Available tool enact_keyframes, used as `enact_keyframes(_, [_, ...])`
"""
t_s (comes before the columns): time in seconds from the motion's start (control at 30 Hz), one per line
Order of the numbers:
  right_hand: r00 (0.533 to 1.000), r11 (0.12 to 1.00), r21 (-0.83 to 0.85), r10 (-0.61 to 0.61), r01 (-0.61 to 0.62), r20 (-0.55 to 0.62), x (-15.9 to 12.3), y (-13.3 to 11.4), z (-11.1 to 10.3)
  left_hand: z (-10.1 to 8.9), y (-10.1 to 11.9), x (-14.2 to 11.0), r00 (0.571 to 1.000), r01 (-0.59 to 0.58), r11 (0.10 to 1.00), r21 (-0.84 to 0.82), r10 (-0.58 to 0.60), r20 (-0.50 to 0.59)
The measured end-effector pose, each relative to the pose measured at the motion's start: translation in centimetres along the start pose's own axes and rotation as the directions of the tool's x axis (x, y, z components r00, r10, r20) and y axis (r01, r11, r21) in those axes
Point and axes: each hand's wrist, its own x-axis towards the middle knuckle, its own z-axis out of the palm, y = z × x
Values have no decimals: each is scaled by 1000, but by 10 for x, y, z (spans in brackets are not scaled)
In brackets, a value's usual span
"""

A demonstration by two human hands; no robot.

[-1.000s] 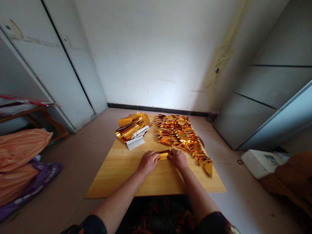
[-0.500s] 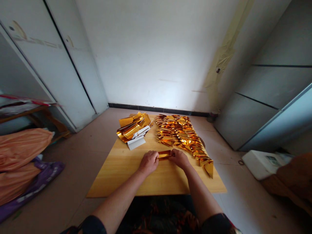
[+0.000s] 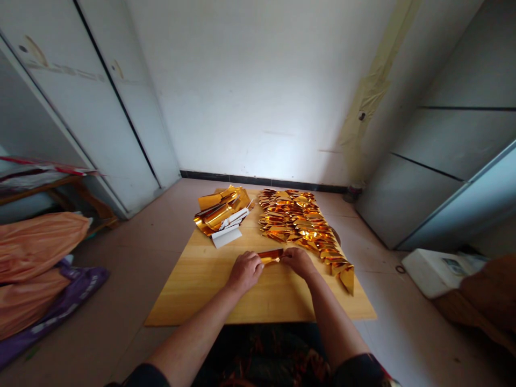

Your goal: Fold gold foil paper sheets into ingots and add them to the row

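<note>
Between my hands is a folded strip of gold foil paper [image 3: 270, 257], held just over the front half of the wooden board [image 3: 193, 290]. My left hand [image 3: 244, 272] is closed on the strip's left end. At the other end, the fingers of my right hand [image 3: 299, 262] pinch the foil paper near its corner. Beyond my left hand lies a loose heap of gold foil sheets [image 3: 223, 207], some with their white backs [image 3: 226, 235] up. Rows of folded gold foil pieces [image 3: 288, 215] overlap along the right side, reaching down to a pointed one [image 3: 346, 279].
A white wall [image 3: 258, 97] stands behind the board. Orange cloth [image 3: 40, 242] and a purple bag [image 3: 76, 298] lie on the floor at left, beside a wooden bench. To the right are a grey fridge-like cabinet [image 3: 435, 140] and a white box [image 3: 429, 271].
The foil strip has been tilted and its folded shape altered between my fingers. My right hand has shifted slightly right; the left hand keeps its hold. The view has turned a little.
</note>
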Motion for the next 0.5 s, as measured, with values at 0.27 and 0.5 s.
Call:
enact_keyframes(0.27, [989, 972, -195, 120, -135, -88, -2, -20, 2, 2, 4, 10, 982, 141, 979, 149, -158, 105])
enact_keyframes(0.5, [987, 960, -243, 114, -139, -115, -2, -19, 6, -6, 11, 22, 934, 181, 947, 267, -251, 255])
